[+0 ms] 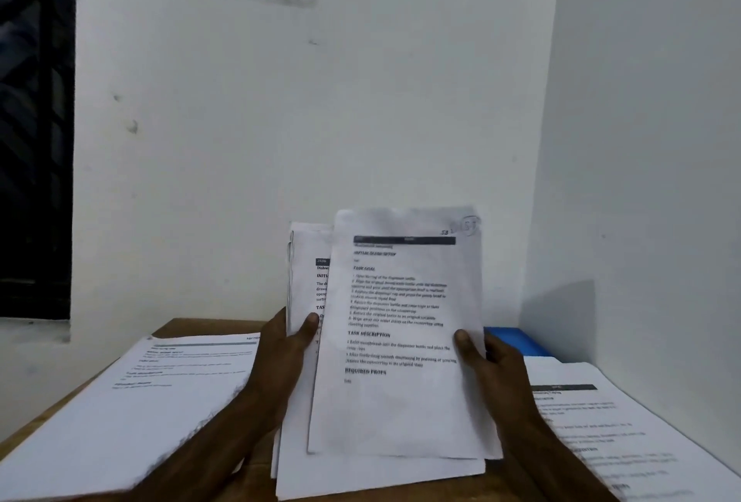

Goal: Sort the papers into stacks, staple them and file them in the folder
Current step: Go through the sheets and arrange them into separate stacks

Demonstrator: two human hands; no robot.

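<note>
From the head camera, much of the scene was lost to blur and cropping: the print on the lifted front sheet (401,333) was only partly legible, with headings such as "TASK DESCRIPTION" readable, and the bundle of papers (304,285) behind it showed only a strip of text along its left margin. The left hand (282,353) was clamped on that bundle's left edge, thumb across the front. The right hand (491,365) pinched the front sheet's right edge, thumb on the printed face; its fingers were hidden behind the paper. Both forearms ran out of the bottom of the frame. A stack of pages (132,393) lay flat on the wooden table (172,327) to the left, overhanging its near-left edge, and another stack (613,433) lay to the right, cut off at the frame's lower corner. A blue folder (517,341) sat at the back right, largely hidden behind the hand, close to the white wall corner (537,180).
</note>
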